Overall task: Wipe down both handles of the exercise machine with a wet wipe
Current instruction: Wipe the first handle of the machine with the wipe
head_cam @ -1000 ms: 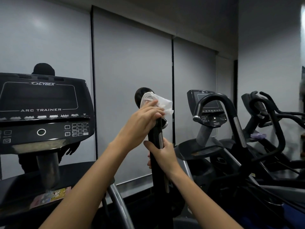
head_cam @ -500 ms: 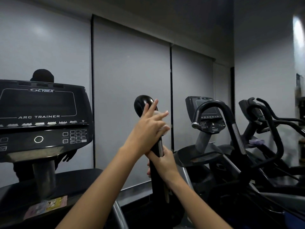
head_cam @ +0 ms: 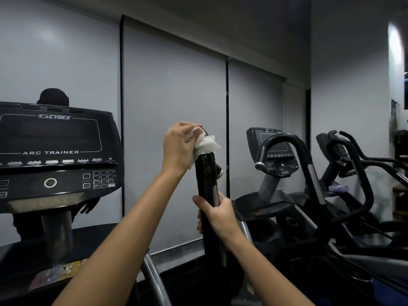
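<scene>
A black upright handle (head_cam: 205,173) of the exercise machine rises in the middle of the view. My left hand (head_cam: 179,146) is wrapped over its rounded top, pressing a crumpled white wet wipe (head_cam: 206,145) against it, so the knob is almost fully hidden. My right hand (head_cam: 217,214) grips the same handle lower down, around its shaft beside a thin metal strip. The machine's other handle is not visible.
The machine's console (head_cam: 55,151), marked Arc Trainer, stands at the left with a dark reflection of a person behind it. More exercise machines with curved black handles (head_cam: 284,142) fill the right side. Grey roller blinds (head_cam: 174,96) cover the wall ahead.
My left hand has slid up from the handle's neck to cover the top knob with the wipe. My right hand has kept its grip on the shaft.
</scene>
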A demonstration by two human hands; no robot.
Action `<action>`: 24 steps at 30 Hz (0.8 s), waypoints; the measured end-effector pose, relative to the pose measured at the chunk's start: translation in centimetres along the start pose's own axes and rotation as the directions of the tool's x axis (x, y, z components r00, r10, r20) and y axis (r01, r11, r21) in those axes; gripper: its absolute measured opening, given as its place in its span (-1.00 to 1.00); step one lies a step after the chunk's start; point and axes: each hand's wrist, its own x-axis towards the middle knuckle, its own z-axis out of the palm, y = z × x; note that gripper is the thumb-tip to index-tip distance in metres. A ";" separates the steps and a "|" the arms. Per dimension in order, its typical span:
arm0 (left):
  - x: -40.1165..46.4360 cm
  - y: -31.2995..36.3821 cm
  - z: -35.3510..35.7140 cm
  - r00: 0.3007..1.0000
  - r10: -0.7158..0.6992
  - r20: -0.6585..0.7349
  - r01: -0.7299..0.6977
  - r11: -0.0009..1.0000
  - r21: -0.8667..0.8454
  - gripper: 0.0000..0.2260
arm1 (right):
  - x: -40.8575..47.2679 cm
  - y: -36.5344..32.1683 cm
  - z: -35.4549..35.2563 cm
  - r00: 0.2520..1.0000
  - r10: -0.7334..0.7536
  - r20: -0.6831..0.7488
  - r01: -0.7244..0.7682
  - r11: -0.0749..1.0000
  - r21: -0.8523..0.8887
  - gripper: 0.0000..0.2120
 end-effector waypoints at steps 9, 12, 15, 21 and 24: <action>-5.2 0.6 0.7 0.997 0.075 -0.013 -0.071 0.981 0.183 -0.73 | -0.3 -0.2 0.0 1.000 0.001 -0.009 -0.001 0.999 -0.035 -0.79; -6.9 -0.1 -0.1 0.992 0.127 -0.020 -0.123 0.983 0.139 -0.76 | -0.2 -0.1 0.1 1.000 0.005 -0.019 -0.005 1.000 -0.027 -0.80; -6.6 0.1 -1.5 0.993 0.096 -0.076 -0.091 0.994 0.057 -0.81 | -0.3 -0.2 0.2 1.000 0.010 -0.027 -0.011 0.999 -0.040 -0.80; -2.1 1.6 0.0 0.987 0.044 -0.152 -0.032 0.996 0.083 -0.80 | -0.4 -0.4 0.2 0.999 0.014 -0.035 -0.015 0.999 -0.041 -0.78; -3.8 1.5 0.8 0.986 0.145 -0.084 -0.129 0.977 0.172 -0.74 | -0.2 -0.3 0.2 0.999 0.002 -0.036 -0.004 0.998 -0.070 -0.77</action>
